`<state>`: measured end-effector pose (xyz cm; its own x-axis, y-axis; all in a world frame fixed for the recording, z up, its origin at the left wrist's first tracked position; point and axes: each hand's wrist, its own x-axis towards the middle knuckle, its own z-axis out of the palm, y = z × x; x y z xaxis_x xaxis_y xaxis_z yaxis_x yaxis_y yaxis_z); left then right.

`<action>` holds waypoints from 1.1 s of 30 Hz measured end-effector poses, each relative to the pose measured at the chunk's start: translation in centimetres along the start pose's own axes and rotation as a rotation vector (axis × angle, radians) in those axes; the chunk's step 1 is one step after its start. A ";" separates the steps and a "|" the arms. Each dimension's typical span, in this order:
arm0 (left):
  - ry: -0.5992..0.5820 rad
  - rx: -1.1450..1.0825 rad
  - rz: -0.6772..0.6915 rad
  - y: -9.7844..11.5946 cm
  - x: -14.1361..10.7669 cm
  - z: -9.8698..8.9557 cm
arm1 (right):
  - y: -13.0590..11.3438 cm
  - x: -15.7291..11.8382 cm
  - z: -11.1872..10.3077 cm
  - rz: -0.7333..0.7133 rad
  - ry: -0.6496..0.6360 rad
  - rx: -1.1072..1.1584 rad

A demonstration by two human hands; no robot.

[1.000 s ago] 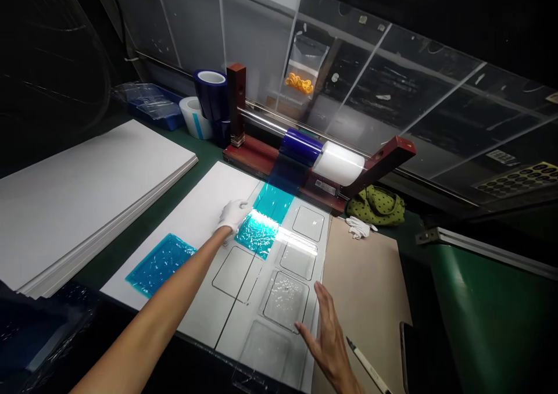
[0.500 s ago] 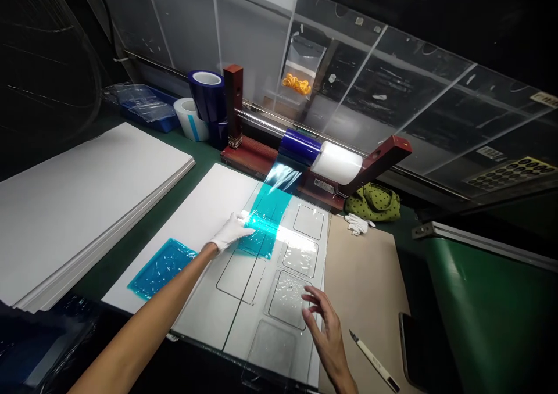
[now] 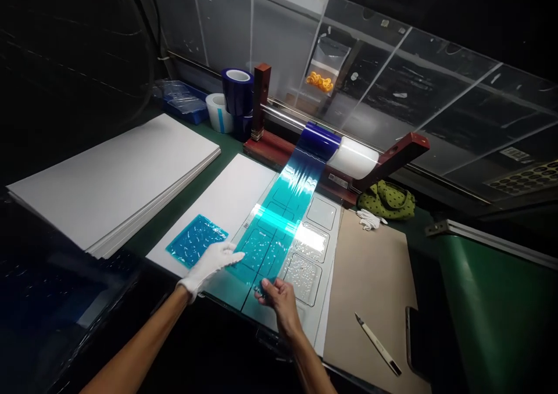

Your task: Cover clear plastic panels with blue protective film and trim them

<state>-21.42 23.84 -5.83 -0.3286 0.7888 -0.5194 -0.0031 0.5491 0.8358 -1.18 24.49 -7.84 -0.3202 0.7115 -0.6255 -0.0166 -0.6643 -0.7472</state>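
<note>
And here we are at the worktop (image 3: 226,144), with a long strip of teal protective film (image 3: 279,231) pulled off the dark blue roll (image 3: 320,138) on the red-ended dispenser (image 3: 261,144). The strip runs down across a white board (image 3: 226,193) and lies over the clear square panels set into it. At the near end, the bare right hand (image 3: 282,304) has its thumb and fingers (image 3: 265,286) pinched together on the film's lower edge. The gloved left hand (image 3: 209,266) is flat and open at the strip's left side, fingers extended and close together (whether it's actually pressing down, you can't tell from here). Just beside that glove, a cut teal film square (image 3: 196,240) sits on the white board, full of little bubbles. Off to the left is a tall stack of white boards (image 3: 113,182). To the right, a craft knife (image 3: 378,343) lies on a brown cardboard sheet (image 3: 370,289), and a spare white glove (image 3: 369,219) rests near a green polka-dot bag (image 3: 386,202).
</note>
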 end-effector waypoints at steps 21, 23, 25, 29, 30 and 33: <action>0.223 -0.051 -0.194 -10.8 -7.4 -0.4 | 4.3 -7.6 -6.1 0.021 -0.166 -0.437; 0.225 -0.031 -0.201 -11.0 -7.1 -0.4 | 2.4 -7.6 -10.2 -0.139 -0.054 -0.664; 0.228 0.005 -0.204 -11.0 -7.1 -0.3 | 1.0 -7.2 -14.9 -0.226 0.171 -0.915; 0.250 0.099 -0.192 -10.9 -7.8 0.1 | 0.6 -5.7 -24.1 -0.217 0.579 -1.414; 0.265 0.122 -0.190 -10.9 -8.1 0.2 | 0.9 -5.4 -25.9 -0.189 0.604 -1.500; 0.364 0.217 -0.196 -11.0 -9.0 0.2 | 1.7 -5.1 -29.0 -0.132 0.576 -1.624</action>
<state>-18.25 10.76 -10.32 -0.6515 0.5374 -0.5355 0.0869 0.7541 0.6510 27.93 26.35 -12.47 -0.0365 0.9624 -0.2690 0.9993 0.0339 -0.0143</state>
